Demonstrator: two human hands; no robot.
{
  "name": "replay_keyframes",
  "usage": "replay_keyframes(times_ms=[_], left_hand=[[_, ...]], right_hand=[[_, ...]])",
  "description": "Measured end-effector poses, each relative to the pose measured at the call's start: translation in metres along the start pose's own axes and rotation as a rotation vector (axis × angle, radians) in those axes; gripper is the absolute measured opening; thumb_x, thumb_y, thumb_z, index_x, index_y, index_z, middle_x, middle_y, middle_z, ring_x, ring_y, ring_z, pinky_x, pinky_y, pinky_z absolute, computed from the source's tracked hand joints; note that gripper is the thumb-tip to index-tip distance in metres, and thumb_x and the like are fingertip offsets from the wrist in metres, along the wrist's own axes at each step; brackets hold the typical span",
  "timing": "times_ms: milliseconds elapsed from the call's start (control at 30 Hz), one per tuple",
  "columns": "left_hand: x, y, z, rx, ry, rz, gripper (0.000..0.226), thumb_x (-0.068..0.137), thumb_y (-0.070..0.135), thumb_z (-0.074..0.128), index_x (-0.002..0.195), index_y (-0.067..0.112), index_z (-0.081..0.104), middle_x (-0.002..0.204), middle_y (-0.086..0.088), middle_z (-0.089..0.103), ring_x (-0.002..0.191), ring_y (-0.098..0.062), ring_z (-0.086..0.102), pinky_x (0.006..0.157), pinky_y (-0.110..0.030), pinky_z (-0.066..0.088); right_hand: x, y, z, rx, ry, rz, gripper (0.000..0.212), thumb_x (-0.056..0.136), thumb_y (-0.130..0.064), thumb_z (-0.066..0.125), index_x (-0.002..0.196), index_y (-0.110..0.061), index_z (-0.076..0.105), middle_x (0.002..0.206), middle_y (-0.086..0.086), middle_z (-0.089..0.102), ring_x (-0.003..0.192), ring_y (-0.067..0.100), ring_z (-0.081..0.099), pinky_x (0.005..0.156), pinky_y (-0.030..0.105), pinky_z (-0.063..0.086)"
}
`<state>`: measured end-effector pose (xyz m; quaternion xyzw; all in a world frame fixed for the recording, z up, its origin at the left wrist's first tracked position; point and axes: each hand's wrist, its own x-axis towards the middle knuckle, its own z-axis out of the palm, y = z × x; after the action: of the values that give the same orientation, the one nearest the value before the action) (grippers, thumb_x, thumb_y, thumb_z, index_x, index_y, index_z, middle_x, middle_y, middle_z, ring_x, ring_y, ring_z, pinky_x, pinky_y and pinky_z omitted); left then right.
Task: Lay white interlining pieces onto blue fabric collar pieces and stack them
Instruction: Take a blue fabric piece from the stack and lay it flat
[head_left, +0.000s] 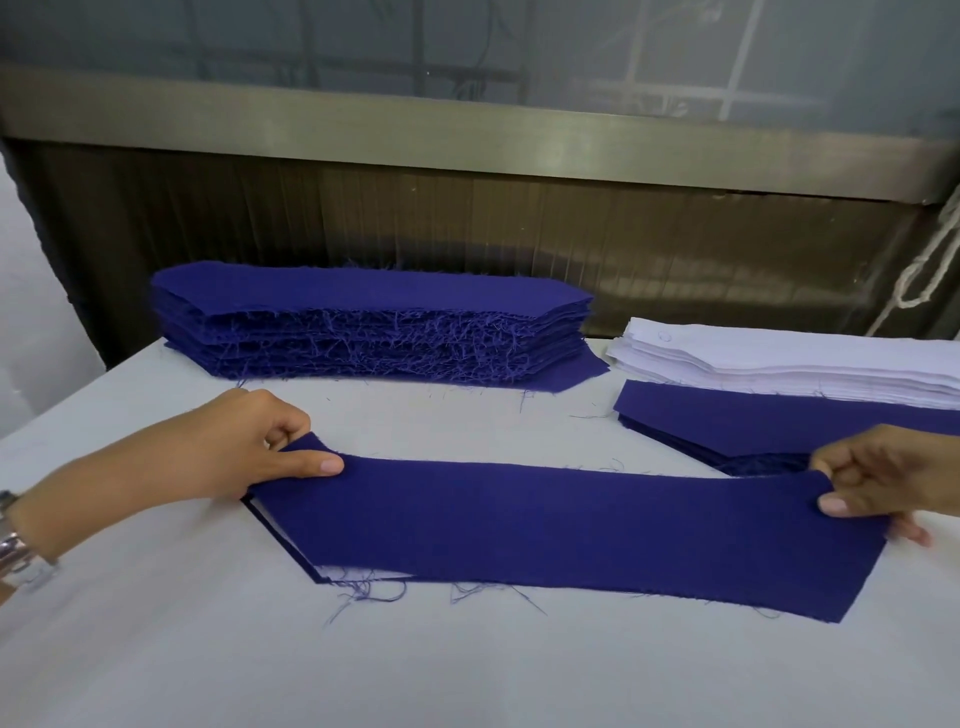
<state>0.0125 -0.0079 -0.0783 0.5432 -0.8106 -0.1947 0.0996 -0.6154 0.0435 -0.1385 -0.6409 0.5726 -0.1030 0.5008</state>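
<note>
Both hands were setting a blue collar piece (566, 525) flat on the near table (467, 675); the left hand (249, 447) pinched its left end, the right hand (878, 478) its right end. Next, probably: square its edges, then fetch interlining from the far-right white stack (810, 364)

A single head-worn wide-angle camera looks forward and down from the near side of the white table (467, 670), close above it, framing the left hand (244, 447) at lower left, the right hand (878, 478) at lower right and a ribbed wall panel (467, 223) beyond.
</note>
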Motion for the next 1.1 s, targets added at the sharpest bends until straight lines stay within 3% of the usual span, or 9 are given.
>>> replay_keyframes(times_ms=[233,467,667,833,967,1100], left_hand=[[-0.001,-0.003,0.001,0.135,0.050,0.045,0.056,0.062,0.067,0.062,0.060,0.014,0.043,0.043,0.007,0.044,0.044,-0.005,0.042,0.056,-0.026,0.039],[0.000,-0.014,-0.010,0.107,0.025,-0.012,0.054,0.046,0.075,0.062,0.069,0.026,0.063,0.056,0.018,0.064,0.053,0.004,0.055,0.059,-0.019,0.044],[-0.002,-0.017,-0.016,0.043,-0.038,-0.047,0.059,0.042,0.078,0.068,0.076,0.030,0.067,0.065,0.018,0.068,0.053,0.005,0.058,0.055,-0.013,0.045],[-0.006,-0.012,-0.009,0.093,-0.031,-0.076,0.075,0.036,0.092,0.061,0.083,0.033,0.062,0.068,0.018,0.068,0.063,0.003,0.063,0.060,-0.018,0.049],[-0.007,-0.008,-0.004,0.233,0.009,-0.063,0.079,0.034,0.096,0.051,0.083,0.035,0.058,0.073,0.013,0.066,0.065,-0.003,0.062,0.061,-0.016,0.048],[-0.006,-0.007,-0.004,0.216,-0.047,-0.062,0.076,0.039,0.093,0.052,0.083,0.032,0.058,0.070,0.011,0.066,0.057,0.001,0.057,0.061,-0.020,0.049]], right_hand=[[-0.002,-0.003,-0.002,-0.027,0.045,0.024,0.027,0.092,-0.034,0.075,0.104,-0.013,0.064,0.083,0.019,0.068,0.050,0.023,0.060,0.046,0.026,0.051],[-0.032,-0.011,-0.002,-0.260,0.289,0.185,0.040,0.075,-0.050,0.086,0.089,-0.019,0.065,0.061,0.008,0.063,0.042,0.021,0.055,0.042,0.026,0.047],[-0.048,-0.036,0.010,-0.334,0.349,0.268,0.048,0.064,-0.066,0.087,0.088,-0.026,0.072,0.064,0.011,0.068,0.045,0.015,0.057,0.041,0.026,0.047],[-0.058,-0.059,0.025,-0.378,0.384,0.345,0.059,0.046,-0.080,0.083,0.084,-0.036,0.072,0.071,0.001,0.072,0.050,0.008,0.062,0.043,0.022,0.047],[-0.062,-0.077,0.037,-0.416,0.389,0.245,0.065,0.041,-0.090,0.075,0.083,-0.041,0.073,0.069,-0.011,0.071,0.055,0.002,0.062,0.047,0.015,0.046],[-0.064,-0.089,0.046,-0.405,0.363,0.204,0.067,0.040,-0.094,0.071,0.083,-0.043,0.072,0.071,-0.013,0.071,0.060,0.004,0.063,0.058,0.018,0.052]])
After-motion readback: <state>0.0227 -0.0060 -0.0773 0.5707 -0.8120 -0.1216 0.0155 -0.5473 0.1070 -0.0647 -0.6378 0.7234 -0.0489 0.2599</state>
